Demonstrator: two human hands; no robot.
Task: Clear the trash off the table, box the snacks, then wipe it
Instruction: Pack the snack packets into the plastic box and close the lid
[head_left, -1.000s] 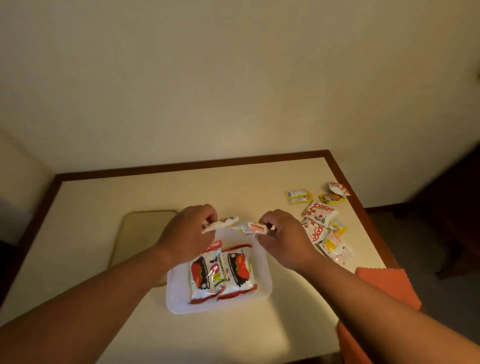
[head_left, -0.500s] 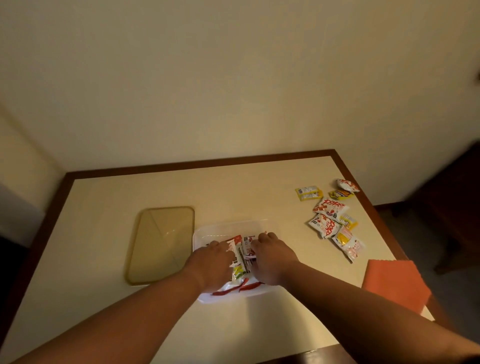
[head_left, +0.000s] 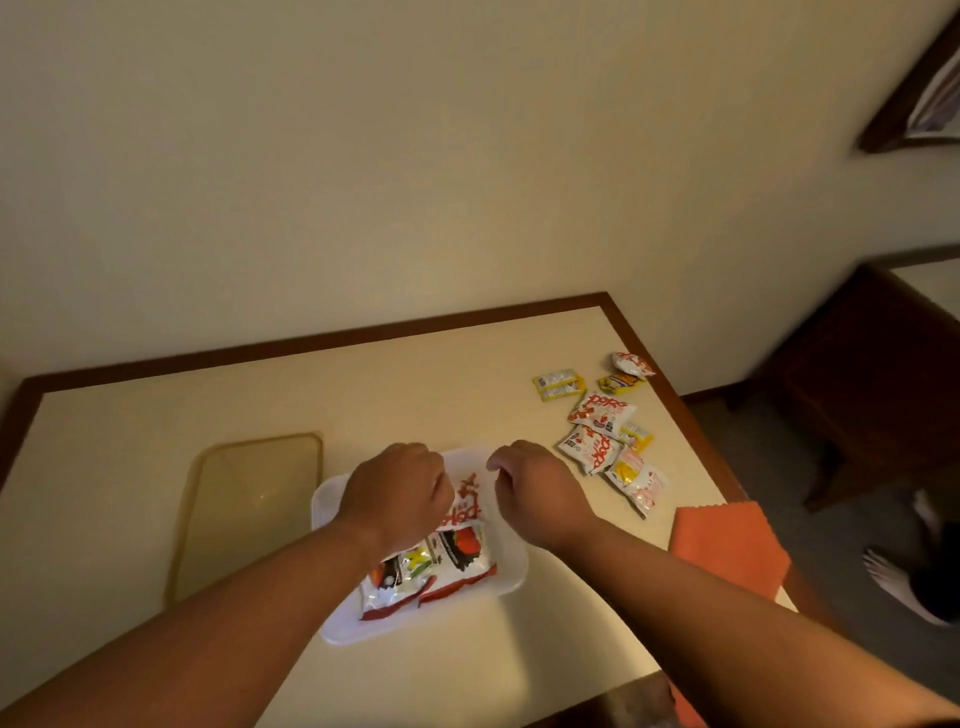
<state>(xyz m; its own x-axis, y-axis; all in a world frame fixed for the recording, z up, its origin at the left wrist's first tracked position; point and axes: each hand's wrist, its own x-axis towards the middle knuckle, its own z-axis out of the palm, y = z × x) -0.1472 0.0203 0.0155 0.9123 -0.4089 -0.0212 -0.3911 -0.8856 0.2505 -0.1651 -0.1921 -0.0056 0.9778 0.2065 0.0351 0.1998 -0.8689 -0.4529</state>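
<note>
While the left hand (head_left: 400, 493) curls over packed snacks (head_left: 457, 558) in the white box (head_left: 511, 574), grip hidden, and the right hand (head_left: 535, 493) hangs loosely curled and empty, the loose snack packets (head_left: 602, 441) lie rightward, nearest the right hand, on the surface (head_left: 415, 384).

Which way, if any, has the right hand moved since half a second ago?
Yes. The right hand has moved right, from over the packets in the white box to the box's right rim.

Glossy snack packets (head_left: 600, 413), smooth white plastic box (head_left: 511, 571), translucent plastic lid (head_left: 249, 499), cloth (head_left: 727, 545), matt tabletop (head_left: 415, 389) w/ wood edging (head_left: 363, 332).
</note>
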